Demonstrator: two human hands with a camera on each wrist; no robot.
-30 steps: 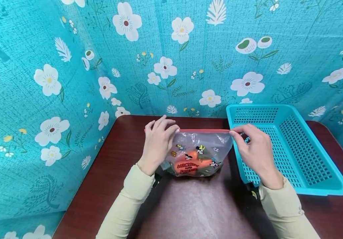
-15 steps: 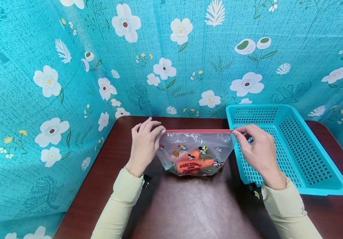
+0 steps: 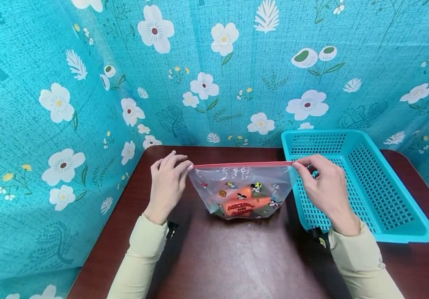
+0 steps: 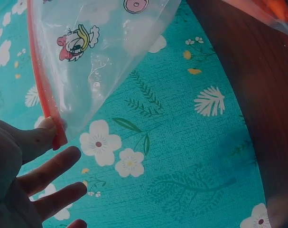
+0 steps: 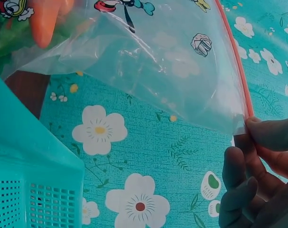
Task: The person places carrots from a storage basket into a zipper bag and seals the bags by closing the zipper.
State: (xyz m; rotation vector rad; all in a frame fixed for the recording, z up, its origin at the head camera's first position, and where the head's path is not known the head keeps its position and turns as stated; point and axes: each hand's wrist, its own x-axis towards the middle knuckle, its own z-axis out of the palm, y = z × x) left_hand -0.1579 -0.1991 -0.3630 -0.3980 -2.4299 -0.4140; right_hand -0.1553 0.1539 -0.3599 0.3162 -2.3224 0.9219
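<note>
A clear zip bag (image 3: pixel 214 189) with a red zip strip (image 3: pixel 237 165) and cartoon prints stands on the table in the head view. Orange carrot-shaped things (image 3: pixel 253 203) lie at its bottom, with some green beside them, partly hidden by the print. My left hand (image 3: pixel 166 187) pinches the left end of the strip between thumb and finger; in the left wrist view its other fingers (image 4: pixel 60 197) spread apart. At the right end, my right hand (image 3: pixel 324 187) pinches the bag's top corner. Between both hands the strip runs taut and nearly straight.
A turquoise plastic basket (image 3: pixel 397 166) with perforated sides stands right of the bag, partly under my right hand. The dark brown table (image 3: pixel 244 257) meets a turquoise flowered cloth (image 3: pixel 184 104) at the back and left.
My left hand has slid leftward along the red strip to its left end. My right hand has shifted slightly right and stays at the right corner. The bag's top is now stretched wide.
</note>
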